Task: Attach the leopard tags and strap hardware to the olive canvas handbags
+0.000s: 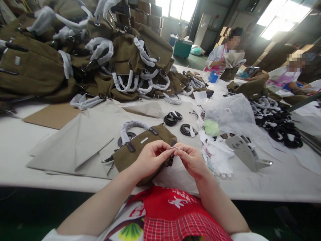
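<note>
One metal ring (175,147), partly covered, is pinched by the left hand (152,156) and right hand (192,161); what the green bag (125,157) holds is hidden.

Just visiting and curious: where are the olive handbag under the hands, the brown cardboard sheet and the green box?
Olive handbag (124,157): head view, front panel.
Cardboard sheet (54,116): head view, top face.
Green box (182,49): head view, side.

Windows (177,9) glare white above a dim, soft background; bottom corners look dark.
</note>
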Demonstrator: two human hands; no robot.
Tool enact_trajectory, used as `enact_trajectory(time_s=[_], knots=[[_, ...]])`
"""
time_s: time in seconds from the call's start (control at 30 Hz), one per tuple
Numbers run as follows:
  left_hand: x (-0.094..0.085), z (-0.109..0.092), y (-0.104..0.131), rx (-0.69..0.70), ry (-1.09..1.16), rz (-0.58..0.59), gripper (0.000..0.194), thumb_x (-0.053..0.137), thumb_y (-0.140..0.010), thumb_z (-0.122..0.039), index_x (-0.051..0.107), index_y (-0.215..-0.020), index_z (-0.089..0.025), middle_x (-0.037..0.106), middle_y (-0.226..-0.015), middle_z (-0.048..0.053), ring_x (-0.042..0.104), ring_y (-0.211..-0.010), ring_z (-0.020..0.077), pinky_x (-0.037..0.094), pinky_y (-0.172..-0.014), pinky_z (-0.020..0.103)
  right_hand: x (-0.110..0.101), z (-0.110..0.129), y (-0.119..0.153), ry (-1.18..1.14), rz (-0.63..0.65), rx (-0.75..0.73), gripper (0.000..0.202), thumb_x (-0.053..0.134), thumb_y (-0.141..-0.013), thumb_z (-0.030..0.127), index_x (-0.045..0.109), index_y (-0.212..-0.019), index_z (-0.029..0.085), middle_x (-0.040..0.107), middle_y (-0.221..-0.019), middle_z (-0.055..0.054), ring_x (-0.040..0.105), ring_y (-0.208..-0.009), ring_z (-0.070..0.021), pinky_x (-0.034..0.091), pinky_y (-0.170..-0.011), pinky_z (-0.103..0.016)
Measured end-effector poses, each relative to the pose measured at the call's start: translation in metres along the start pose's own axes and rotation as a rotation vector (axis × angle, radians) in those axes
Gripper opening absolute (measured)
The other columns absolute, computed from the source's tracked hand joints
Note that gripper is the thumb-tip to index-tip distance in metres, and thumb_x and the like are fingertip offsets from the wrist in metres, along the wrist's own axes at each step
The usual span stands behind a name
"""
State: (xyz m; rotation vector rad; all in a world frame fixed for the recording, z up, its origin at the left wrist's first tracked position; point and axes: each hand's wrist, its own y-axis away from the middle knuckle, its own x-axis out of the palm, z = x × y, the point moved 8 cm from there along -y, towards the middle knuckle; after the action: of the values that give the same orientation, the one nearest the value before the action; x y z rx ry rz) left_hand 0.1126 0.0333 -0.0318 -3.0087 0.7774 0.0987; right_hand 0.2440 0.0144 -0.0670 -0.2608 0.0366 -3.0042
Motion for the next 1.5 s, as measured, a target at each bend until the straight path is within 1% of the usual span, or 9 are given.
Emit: enact_trajectory(time_s=[0.23,0.4,0.63,0.87,1.0,1.1,1.23,1.37,1.5], knots=[[0.003,-0.025,0.014,0.351,-0.587,-0.238,0.019,0.058,-0.089,-0.030,0.068,-0.078,-0.019,0.067,-0.079,0.005,0.060,-0.075,0.0164,0.046,-0.072,0.028,-0.004,0.037,0.015,0.491,-0.280,-0.281,0.011,0.062,-0.088,0.028,0.070,-0.087,0.021,0.067,-0.087,-0.004,0.060,-0.083,-0.0176,0.048,-0.078,-0.031],[0.022,-0.027,0.017,0.462,-0.673,-0.144,0.022,0.050,-0.094,-0.027,0.070,-0.097,-0.019,0.071,-0.095,0.008,0.064,-0.086,0.0182,0.050,-0.080,0.029,-0.002,0.045,0.022,0.583,-0.269,-0.292,0.016,0.059,-0.090,0.029,0.073,-0.088,0.021,0.069,-0.088,-0.006,0.062,-0.085,-0.0192,0.049,-0.080,-0.032],[-0.005,-0.033,-0.002,0.281,-0.516,-0.153,0.018,0.056,-0.089,-0.027,0.069,-0.097,-0.018,0.066,-0.089,0.006,0.060,-0.080,0.0167,0.049,-0.070,0.026,-0.020,0.020,0.012,0.202,-0.210,-0.069,0.023,0.062,-0.088,0.038,0.072,-0.078,0.020,0.067,-0.079,-0.003,0.058,-0.075,-0.0158,0.047,-0.071,-0.028],[-0.003,-0.028,-0.017,0.182,-0.294,0.078,0.025,0.063,-0.084,-0.037,0.070,-0.072,-0.015,0.064,-0.069,0.004,0.056,-0.063,0.0132,0.043,-0.058,0.024,0.007,0.017,0.006,-0.053,0.062,0.071,0.028,0.063,-0.085,0.044,0.064,-0.072,0.019,0.064,-0.089,-0.004,0.059,-0.091,-0.0188,0.046,-0.087,-0.032],[-0.005,-0.024,-0.014,0.141,-0.186,0.073,0.026,0.062,-0.085,-0.036,0.068,-0.072,-0.014,0.063,-0.063,0.002,0.057,-0.060,0.0132,0.045,-0.061,0.025,0.026,0.003,0.010,-0.274,0.219,0.265,0.029,0.058,-0.088,0.048,0.055,-0.079,0.021,0.063,-0.073,-0.002,0.059,-0.065,-0.0154,0.047,-0.063,-0.028],[-0.011,-0.021,-0.007,0.192,-0.294,-0.022,0.022,0.064,-0.083,-0.033,0.070,-0.071,-0.015,0.065,-0.070,0.003,0.058,-0.066,0.0138,0.044,-0.064,0.025,0.033,-0.005,0.012,-0.365,0.234,0.305,0.025,0.058,-0.088,0.043,0.051,-0.080,0.020,0.062,-0.068,-0.001,0.054,-0.053,-0.0122,0.038,-0.047,-0.021],[-0.022,-0.004,-0.012,0.158,-0.501,-0.053,0.029,0.055,-0.089,-0.035,0.070,-0.073,-0.016,0.066,-0.071,0.004,0.059,-0.066,0.0145,0.045,-0.064,0.025,0.034,-0.014,0.003,-0.376,0.134,0.317,0.021,0.059,-0.086,0.032,0.052,-0.072,0.018,0.060,-0.065,-0.001,0.052,-0.055,-0.0102,0.037,-0.050,-0.019],[-0.052,0.017,-0.055,0.117,-0.950,-0.049,0.037,0.037,-0.096,-0.031,0.071,-0.097,-0.015,0.070,-0.099,0.011,0.063,-0.093,0.0213,0.047,-0.084,0.031,0.044,-0.022,-0.029,-0.400,0.103,0.321,0.021,0.061,-0.082,0.028,0.051,-0.067,0.017,0.056,-0.066,0.000,0.051,-0.059,-0.0098,0.040,-0.054,-0.018],[-0.076,0.049,-0.102,0.078,-1.095,0.039,0.043,0.043,-0.083,-0.009,0.064,-0.120,-0.014,0.063,-0.128,0.013,0.056,-0.118,0.0228,0.035,-0.107,0.035,0.062,-0.056,-0.066,-0.552,0.111,0.494,0.019,0.057,-0.082,0.029,0.048,-0.068,0.019,0.054,-0.065,0.001,0.047,-0.054,-0.0090,0.037,-0.046,-0.016]])
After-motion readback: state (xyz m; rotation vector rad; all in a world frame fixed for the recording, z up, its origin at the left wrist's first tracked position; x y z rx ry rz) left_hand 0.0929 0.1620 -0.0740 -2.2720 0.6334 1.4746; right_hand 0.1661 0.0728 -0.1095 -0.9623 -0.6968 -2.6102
